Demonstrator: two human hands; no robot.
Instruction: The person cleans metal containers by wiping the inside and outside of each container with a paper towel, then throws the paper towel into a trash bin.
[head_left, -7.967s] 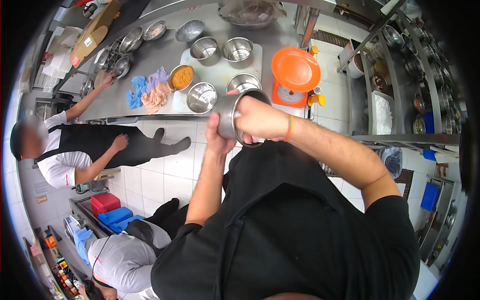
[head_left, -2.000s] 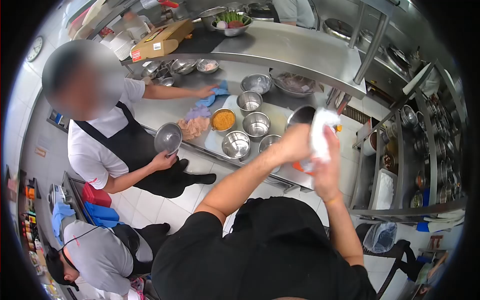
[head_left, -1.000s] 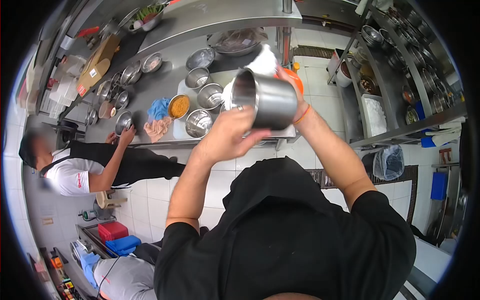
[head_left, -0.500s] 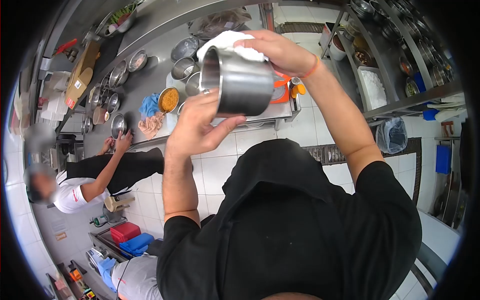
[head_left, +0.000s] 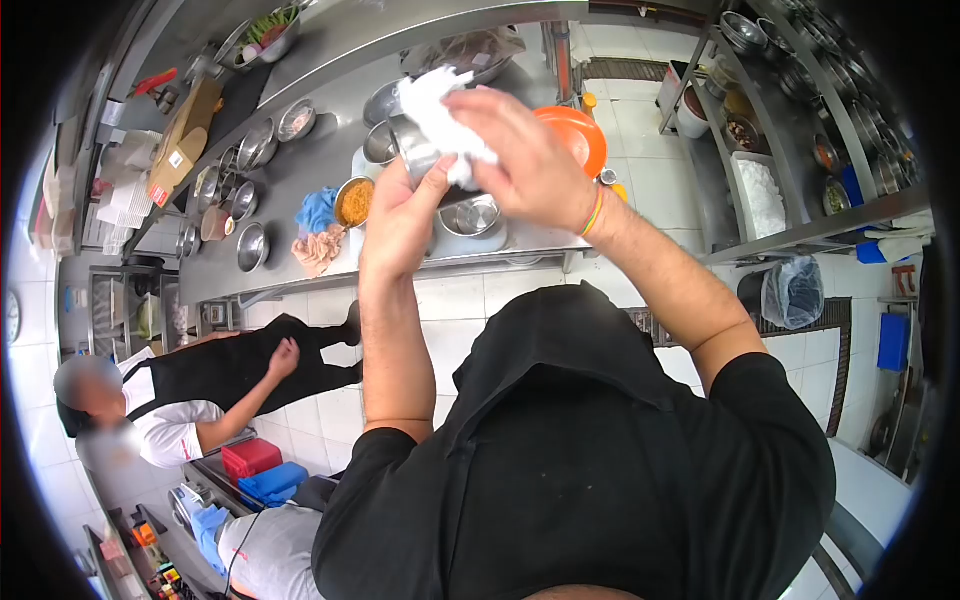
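above steel table [head_left: 325, 160], holds metal pot [head_left: 415, 148] in closed left hand [head_left: 398, 225] and pinches white cloth [head_left: 435, 112] against it with right hand [head_left: 545, 168]. could slip toward nearby metal bowl [head_left: 471, 214], because of cloth pushing on smooth side.

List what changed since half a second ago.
The co-worker let go of the metal bowl and drew back from the table. The white cloth now covers more of the metal pot. The left hand kept the pot, the right hand the cloth; the blue cloth and orange food stayed put.
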